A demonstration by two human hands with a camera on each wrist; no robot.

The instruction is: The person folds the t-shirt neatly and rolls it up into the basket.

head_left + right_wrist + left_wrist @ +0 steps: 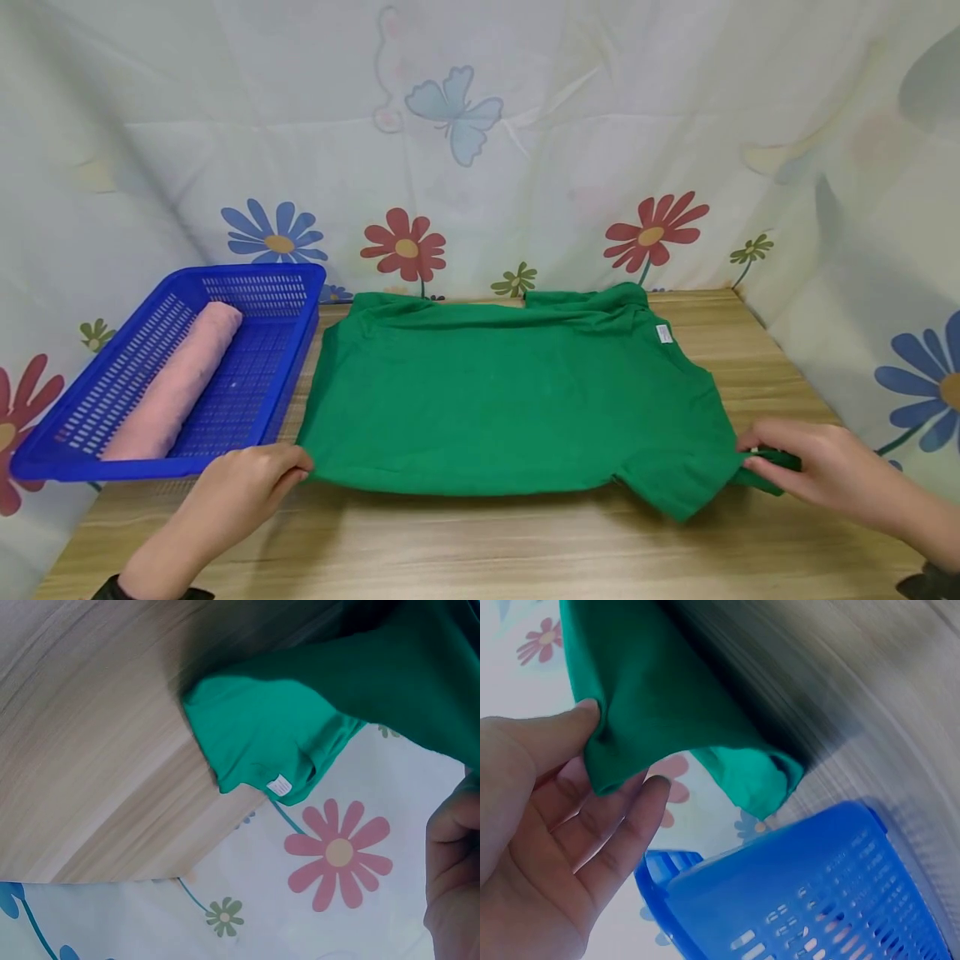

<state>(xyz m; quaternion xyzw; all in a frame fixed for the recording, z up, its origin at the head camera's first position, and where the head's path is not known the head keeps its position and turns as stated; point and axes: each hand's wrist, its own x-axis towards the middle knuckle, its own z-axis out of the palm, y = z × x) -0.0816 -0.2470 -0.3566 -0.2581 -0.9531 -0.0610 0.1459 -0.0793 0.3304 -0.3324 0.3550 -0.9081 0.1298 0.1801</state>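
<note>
A green T-shirt (495,392) lies spread sideways over the table, its near edge lifted off the wood. My left hand (251,483) pinches the near left corner between thumb and fingers; in the left wrist view the thumb of that hand (562,817) presses on the green cloth (652,690). At the near right, my right hand (817,471) grips the cloth beside a hanging sleeve (675,479). The right wrist view shows the shirt (247,727) with its white label (280,785), and only part of the right hand (454,855) at the edge.
A blue perforated basket (296,358) stands left of the shirt, close to my left hand. Inside it lies a rolled pink cloth (183,375). The wooden table (480,558) meets a flower-printed curtain (555,167) at the back and sides.
</note>
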